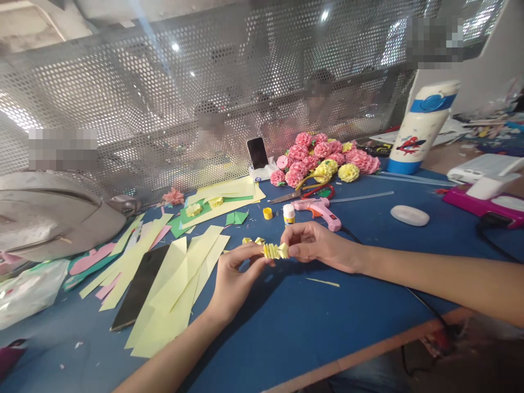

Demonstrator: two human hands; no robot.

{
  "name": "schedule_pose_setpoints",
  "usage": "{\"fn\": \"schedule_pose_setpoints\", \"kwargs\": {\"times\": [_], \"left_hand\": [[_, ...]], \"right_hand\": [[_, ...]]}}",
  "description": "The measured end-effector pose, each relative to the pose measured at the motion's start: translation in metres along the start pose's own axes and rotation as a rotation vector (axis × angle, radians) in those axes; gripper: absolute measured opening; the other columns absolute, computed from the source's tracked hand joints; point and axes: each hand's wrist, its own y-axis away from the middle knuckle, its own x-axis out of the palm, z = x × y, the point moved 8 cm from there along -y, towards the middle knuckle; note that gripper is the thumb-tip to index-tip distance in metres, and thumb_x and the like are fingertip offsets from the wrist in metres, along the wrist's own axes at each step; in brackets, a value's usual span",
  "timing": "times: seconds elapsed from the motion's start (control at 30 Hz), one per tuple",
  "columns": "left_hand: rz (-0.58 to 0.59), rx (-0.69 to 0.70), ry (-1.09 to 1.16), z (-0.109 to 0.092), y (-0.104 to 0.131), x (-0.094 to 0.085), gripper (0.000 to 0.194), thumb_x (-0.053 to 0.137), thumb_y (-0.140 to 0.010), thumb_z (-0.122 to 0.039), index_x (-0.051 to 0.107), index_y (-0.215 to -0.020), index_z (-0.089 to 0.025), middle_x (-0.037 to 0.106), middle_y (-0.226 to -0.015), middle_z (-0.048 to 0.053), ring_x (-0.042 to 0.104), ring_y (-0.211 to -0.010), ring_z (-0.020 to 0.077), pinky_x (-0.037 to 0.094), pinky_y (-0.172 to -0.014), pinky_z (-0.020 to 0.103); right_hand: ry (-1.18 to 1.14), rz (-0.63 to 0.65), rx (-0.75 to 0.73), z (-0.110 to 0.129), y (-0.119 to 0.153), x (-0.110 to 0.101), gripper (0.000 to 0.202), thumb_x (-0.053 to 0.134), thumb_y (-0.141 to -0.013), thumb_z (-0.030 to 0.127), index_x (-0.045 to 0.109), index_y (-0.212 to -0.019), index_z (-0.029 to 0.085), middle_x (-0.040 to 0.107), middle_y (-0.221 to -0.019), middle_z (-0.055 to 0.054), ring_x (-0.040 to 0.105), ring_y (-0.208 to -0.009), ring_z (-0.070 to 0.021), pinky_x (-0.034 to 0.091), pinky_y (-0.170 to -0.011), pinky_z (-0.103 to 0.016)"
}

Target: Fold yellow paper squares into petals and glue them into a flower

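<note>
Between my two hands is a small yellow pleated paper strip (pixel 275 251), folded in zigzags and held a little above the blue table. My left hand (pixel 239 273) pinches its left end between thumb and fingers. At the right end, my right hand (pixel 309 246) grips it the same way. Just behind my hands stand a glue stick (pixel 289 214) and its yellow cap (pixel 267 213). A pink glue gun (pixel 323 212) lies beyond my right hand. Left of my left hand, pale yellow paper strips (pixel 180 289) are spread in a loose pile.
Red-handled scissors (pixel 301 192) lie before a heap of pink and yellow paper flowers (pixel 315 153). A phone (pixel 257 153) leans upright nearby; a dark phone (pixel 141 286) lies left. A bottle (pixel 423 128), white mouse (pixel 410 215) and purple power strip (pixel 483 202) are right.
</note>
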Motion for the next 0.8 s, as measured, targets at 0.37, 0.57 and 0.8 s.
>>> {"fn": "schedule_pose_setpoints", "kwargs": {"times": [0.37,0.57,0.8], "left_hand": [[-0.001,0.010,-0.010,-0.0007,0.0001,0.0009,0.025,0.059,-0.100,-0.037,0.066,-0.094,-0.014,0.067,-0.086,0.001,0.066,-0.074,0.0133,0.057,-0.073,0.031],[-0.026,0.039,-0.036,-0.0044,-0.0006,-0.0010,0.024,0.060,-0.100,-0.036,0.066,-0.093,-0.014,0.068,-0.086,0.001,0.066,-0.076,0.0136,0.058,-0.074,0.031],[-0.043,0.059,-0.078,-0.0080,0.0000,-0.0021,0.025,0.060,-0.100,-0.037,0.067,-0.091,-0.014,0.068,-0.083,0.000,0.066,-0.075,0.0134,0.057,-0.075,0.032]], "right_hand": [[0.004,-0.007,0.013,-0.0007,0.0006,-0.0003,0.030,0.082,-0.080,0.039,0.065,-0.088,0.016,0.051,-0.069,0.005,0.035,-0.054,-0.0046,0.018,-0.049,-0.024],[0.011,-0.017,0.038,-0.0026,0.0000,-0.0006,0.033,0.083,-0.079,0.041,0.064,-0.087,0.016,0.051,-0.067,0.006,0.034,-0.053,-0.0047,0.018,-0.049,-0.024],[0.007,-0.031,0.075,-0.0053,0.0004,-0.0013,0.034,0.084,-0.078,0.041,0.063,-0.088,0.016,0.049,-0.066,0.006,0.036,-0.052,-0.0048,0.016,-0.048,-0.024]]}}
